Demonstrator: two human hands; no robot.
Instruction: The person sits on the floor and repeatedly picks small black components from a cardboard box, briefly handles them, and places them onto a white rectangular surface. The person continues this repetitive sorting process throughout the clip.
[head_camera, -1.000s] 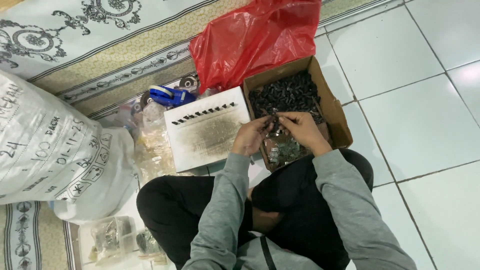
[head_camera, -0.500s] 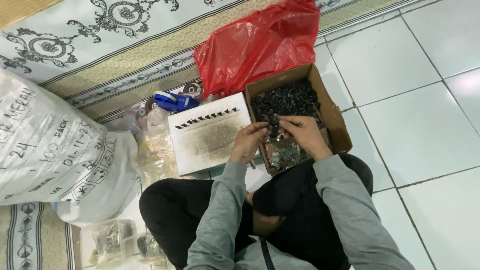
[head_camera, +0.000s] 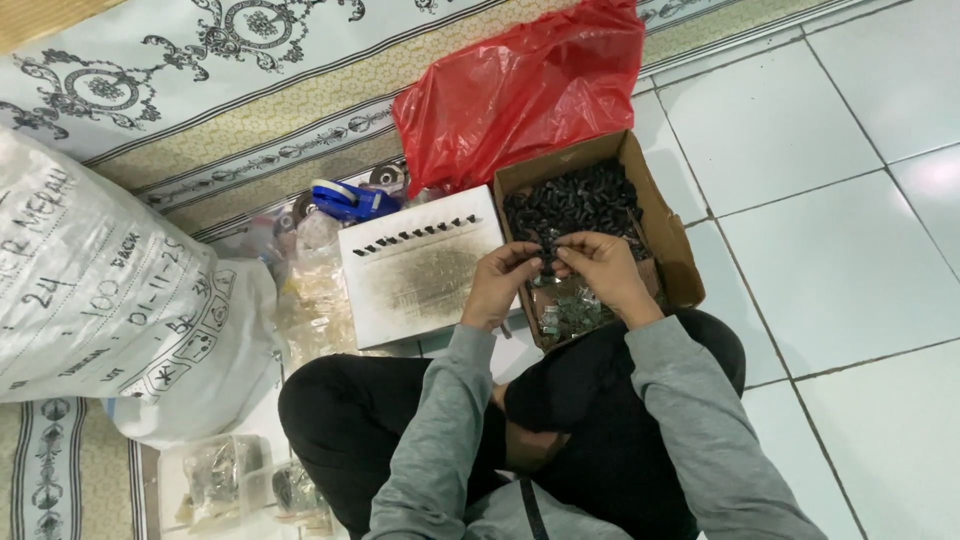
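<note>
An open cardboard box on the floor holds a heap of small black parts at the far end and small metal pieces at the near end. My left hand and my right hand meet over the box, fingertips pinched together on a small black part. Which hand bears it I cannot tell exactly; both touch it. Left of the box lies a white foam board with a row of small black parts stuck along its top.
A red plastic bag lies behind the box. A blue tape dispenser and clear bags sit left of the board. A large white sack fills the left. Patterned carpet is beyond; white tiles are to the right.
My hands stay together over the box, shifting slightly as the fingers work the small part. The view has drifted a little; nothing else moved.
</note>
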